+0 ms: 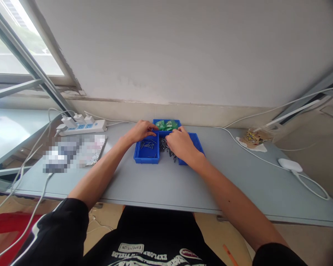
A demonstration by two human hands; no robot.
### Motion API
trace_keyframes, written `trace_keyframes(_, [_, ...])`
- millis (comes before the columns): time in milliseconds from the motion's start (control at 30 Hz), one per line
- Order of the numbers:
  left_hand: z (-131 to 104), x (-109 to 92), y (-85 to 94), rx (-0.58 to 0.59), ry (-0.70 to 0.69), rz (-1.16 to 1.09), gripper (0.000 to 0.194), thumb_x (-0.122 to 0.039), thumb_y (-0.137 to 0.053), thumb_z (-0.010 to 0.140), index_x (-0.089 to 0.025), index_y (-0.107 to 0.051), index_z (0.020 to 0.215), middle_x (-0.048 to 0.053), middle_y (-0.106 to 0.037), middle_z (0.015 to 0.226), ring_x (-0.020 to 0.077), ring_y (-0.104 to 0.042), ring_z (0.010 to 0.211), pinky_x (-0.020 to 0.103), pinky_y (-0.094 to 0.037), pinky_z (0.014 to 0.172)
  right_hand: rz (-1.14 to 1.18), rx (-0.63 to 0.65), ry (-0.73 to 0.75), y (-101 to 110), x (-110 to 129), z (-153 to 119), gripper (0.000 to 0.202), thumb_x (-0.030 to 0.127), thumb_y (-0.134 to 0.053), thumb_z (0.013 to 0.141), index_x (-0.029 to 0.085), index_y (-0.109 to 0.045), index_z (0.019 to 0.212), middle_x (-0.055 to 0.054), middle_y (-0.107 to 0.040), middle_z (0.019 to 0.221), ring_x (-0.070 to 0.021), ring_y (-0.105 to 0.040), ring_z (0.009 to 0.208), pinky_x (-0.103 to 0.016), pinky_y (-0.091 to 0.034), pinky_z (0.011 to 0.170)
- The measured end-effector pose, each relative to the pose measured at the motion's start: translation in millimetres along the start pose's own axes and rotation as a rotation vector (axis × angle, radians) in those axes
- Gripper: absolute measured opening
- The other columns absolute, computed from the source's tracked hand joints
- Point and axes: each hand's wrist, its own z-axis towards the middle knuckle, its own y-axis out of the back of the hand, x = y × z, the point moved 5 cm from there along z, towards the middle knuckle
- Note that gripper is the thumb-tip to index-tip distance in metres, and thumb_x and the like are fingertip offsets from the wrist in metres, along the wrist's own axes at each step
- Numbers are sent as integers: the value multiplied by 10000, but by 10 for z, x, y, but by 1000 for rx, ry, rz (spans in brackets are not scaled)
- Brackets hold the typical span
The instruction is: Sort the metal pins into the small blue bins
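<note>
My left hand (143, 130) is over the back of the left blue tray (146, 160), thumb and fingers bent with a gap between them. Several thin dark screws (147, 144) lie in that tray. A pile of dark metal screws or similar small parts (163, 145) sits on the table between the left tray and the right blue tray (196, 142). Over this pile is my right hand (180, 143), fingers curled downward and closed; its fingertips are hidden. Behind both hands stands a third blue tray (166, 133) with green packets (167, 125) in it.
A power strip (84, 127) with white plugs stands at the back left. Near it lie blurred objects (61, 153) and a patterned packet (92, 150). To the right are a clear container of small parts (258, 136), a white charger (290, 165) and a long white cable (245, 148).
</note>
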Motion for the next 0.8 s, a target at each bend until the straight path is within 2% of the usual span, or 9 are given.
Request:
trace_keyframes(100, [-5, 15, -1, -5, -8, -36, 252, -291, -782, 878, -223, -791, 1120, 44, -797, 1026, 209, -720, 911, 308, -522, 883, 37, -107, -39, 64, -96, -33, 291, 144, -493, 1004, 187, -715, 821, -84, -752, 818, -246, -620, 867, -410, -313, 883])
trace_keyframes(233, [-4, 36, 4, -7, 7, -55, 277, -305, -807, 858, -213, -788, 1118, 41, -791, 973, 198, -711, 865, 305, -528, 857, 128, -206, -12, 136, -182, -146, 347, 201, -421, 1062, 193, -729, 904, -64, -760, 856, -230, -618, 886, -399, -329, 947])
trace_keyframes(333, [-27, -16, 73, -40, -5, -57, 298, -346, -798, 871, -203, -778, 1132, 50, -777, 982, 187, -696, 856, 307, -532, 851, 202, -292, -25, 174, -248, -245, 376, 245, -387, 1084, 206, -741, 963, -68, -767, 904, -228, -625, 900, -400, -350, 951])
trace_keyframes(433, [-77, -198, 204, -125, -36, -55, 291, -393, -720, 944, -207, -765, 1164, 76, -759, 1090, 189, -684, 921, 325, -533, 898, 270, -379, -68, 198, -295, -301, 359, 271, -395, 1087, 216, -741, 1010, -73, -771, 950, -233, -629, 917, -399, -368, 940])
trace_keyframes(533, [-150, -507, 281, -176, -74, -49, 287, -392, -590, 1033, -218, -738, 1207, 77, -746, 1145, 198, -678, 1011, 345, -527, 952, 322, -460, -81, 235, -280, -319, 329, 280, -411, 1089, 223, -726, 1011, -65, -767, 965, -229, -627, 925, -387, -381, 921])
trace_keyframes(600, [-210, -754, 251, -167, -154, -51, 289, -391, -555, 1053, -220, -724, 1213, 74, -739, 1174, 211, -660, 1108, 357, -513, 1004, 344, -512, -62, 265, -237, -332, 316, 288, -416, 1090, 229, -713, 1003, -60, -762, 977, -228, -622, 936, -382, -387, 906])
trace_keyframes(667, [-279, -953, 189, -200, -230, -18, 280, -397, -548, 1054, -221, -734, 1168, 83, -728, 1161, 216, -651, 1085, 363, -523, 980, 360, -543, -35, 282, -186, -350, 309, 297, -415, 1091, 234, -705, 1006, -63, -756, 995, -231, -618, 952, -386, -389, 903])
trace_keyframes(800, [-411, -1066, 88, -426, -214, 92, 278, -367, -524, 1060, -236, -767, 1022, 93, -715, 1063, 212, -634, 985, 359, -540, 852, 371, -539, 5, 264, -115, -383, 322, 322, -397, 1094, 235, -693, 1002, -70, -738, 961, -235, -609, 939, -397, -388, 900])
